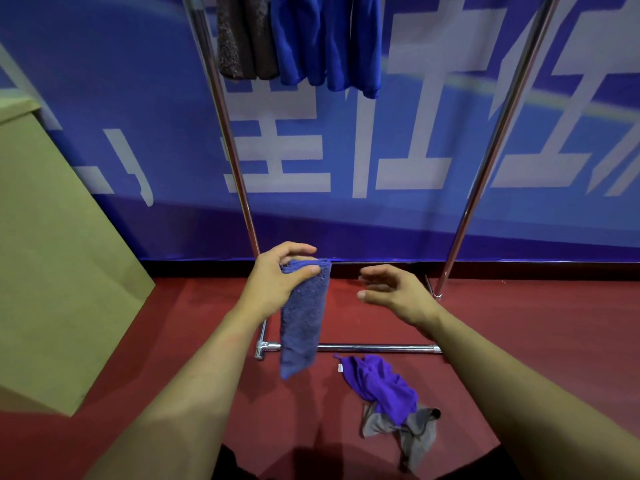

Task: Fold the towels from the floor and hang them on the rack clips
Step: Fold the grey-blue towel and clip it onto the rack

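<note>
Folded towel [302, 313]: soft, light, floppy, prob. non-slip terry; best held at top fold w/ pinch. Left hand [277, 278] grips it there, thumb in front, fingers curled behind; rest hangs below hand. Right hand [391, 289] just beside towel, fingers loosely spread, holding nothing. Purple towel [381, 382] and grey towel [405, 427] on floor [519, 341] below right hand.
</note>
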`<state>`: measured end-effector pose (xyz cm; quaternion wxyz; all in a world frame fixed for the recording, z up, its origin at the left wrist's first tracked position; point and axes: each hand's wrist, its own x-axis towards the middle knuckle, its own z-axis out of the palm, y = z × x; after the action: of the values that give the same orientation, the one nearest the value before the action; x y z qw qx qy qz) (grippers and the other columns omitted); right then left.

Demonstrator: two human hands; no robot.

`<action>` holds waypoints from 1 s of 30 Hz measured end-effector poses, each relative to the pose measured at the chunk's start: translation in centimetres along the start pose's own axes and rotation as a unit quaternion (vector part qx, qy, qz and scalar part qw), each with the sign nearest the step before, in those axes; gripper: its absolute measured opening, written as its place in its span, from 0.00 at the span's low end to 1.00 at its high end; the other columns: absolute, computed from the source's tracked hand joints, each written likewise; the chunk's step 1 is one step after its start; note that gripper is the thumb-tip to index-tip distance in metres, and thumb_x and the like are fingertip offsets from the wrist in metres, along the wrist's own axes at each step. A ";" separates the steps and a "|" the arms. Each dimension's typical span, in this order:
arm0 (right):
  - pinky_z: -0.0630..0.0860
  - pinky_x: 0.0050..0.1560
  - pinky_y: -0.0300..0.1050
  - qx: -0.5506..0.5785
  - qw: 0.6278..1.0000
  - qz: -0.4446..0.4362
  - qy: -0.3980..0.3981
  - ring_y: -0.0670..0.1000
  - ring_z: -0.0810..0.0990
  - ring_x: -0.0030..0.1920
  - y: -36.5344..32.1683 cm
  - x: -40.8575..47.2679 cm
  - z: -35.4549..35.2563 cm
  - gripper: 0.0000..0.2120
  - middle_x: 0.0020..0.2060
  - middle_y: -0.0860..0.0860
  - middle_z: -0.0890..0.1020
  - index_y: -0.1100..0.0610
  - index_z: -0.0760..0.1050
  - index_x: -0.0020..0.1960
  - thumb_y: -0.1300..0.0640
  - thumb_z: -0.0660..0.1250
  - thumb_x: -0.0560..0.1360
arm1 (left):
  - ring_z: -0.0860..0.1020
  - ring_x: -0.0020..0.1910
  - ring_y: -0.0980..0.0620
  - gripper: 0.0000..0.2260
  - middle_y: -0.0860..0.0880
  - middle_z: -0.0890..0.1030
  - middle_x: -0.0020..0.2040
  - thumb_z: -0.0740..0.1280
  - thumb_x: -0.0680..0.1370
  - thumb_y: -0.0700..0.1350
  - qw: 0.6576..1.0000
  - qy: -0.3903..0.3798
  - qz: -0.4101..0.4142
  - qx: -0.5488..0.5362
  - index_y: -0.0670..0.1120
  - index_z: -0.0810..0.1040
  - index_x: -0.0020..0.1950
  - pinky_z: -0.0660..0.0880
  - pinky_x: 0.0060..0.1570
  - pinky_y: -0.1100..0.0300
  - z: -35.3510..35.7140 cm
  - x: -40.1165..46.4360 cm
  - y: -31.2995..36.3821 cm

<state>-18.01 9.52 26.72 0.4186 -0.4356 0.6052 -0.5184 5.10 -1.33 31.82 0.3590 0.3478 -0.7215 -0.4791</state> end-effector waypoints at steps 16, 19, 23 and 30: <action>0.77 0.45 0.40 -0.018 0.973 0.049 -0.224 0.45 0.80 0.37 -0.3 -1.4 3.7 0.15 0.35 0.51 0.82 0.57 0.69 0.54 0.69 0.71 0.75 | 0.83 0.46 0.53 0.10 0.46 0.86 0.48 0.77 0.73 0.39 0.971 0.152 -0.051 -0.176 0.48 0.84 0.52 0.79 0.51 0.60 -0.7 0.7 -0.4; 0.77 0.47 0.41 0.001 0.975 0.033 -0.219 0.45 0.79 0.39 -1.0 -1.6 3.9 0.17 0.35 0.50 0.82 0.57 0.69 0.60 0.70 0.69 0.76 | 0.83 0.45 0.53 0.08 0.46 0.86 0.47 0.77 0.73 0.39 0.965 0.171 -0.071 -0.186 0.47 0.84 0.50 0.79 0.49 0.60 -0.9 0.9 -1.0; 0.76 0.50 0.42 0.026 0.979 -0.007 -0.200 0.51 0.77 0.45 -2.6 -2.1 3.8 0.25 0.41 0.57 0.79 0.55 0.66 0.71 0.70 0.68 0.78 | 0.83 0.44 0.50 0.07 0.43 0.86 0.47 0.77 0.74 0.38 0.952 0.195 -0.122 -0.202 0.45 0.84 0.49 0.80 0.48 0.57 -1.4 1.0 -2.1; 0.75 0.57 0.39 0.153 0.978 -0.080 -0.115 0.48 0.82 0.53 -5.9 -2.4 4.1 0.14 0.52 0.55 0.85 0.57 0.79 0.61 0.66 0.68 0.77 | 0.77 0.27 0.58 0.07 0.51 0.83 0.30 0.67 0.76 0.28 0.960 0.078 -0.223 -0.151 0.37 0.83 0.47 0.73 0.28 0.69 0.1 0.2 -3.0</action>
<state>-12.91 10.29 32.20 0.5042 -0.4697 0.4297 -0.5835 5.38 -2.35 28.99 0.3460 0.4780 -0.5148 -0.6219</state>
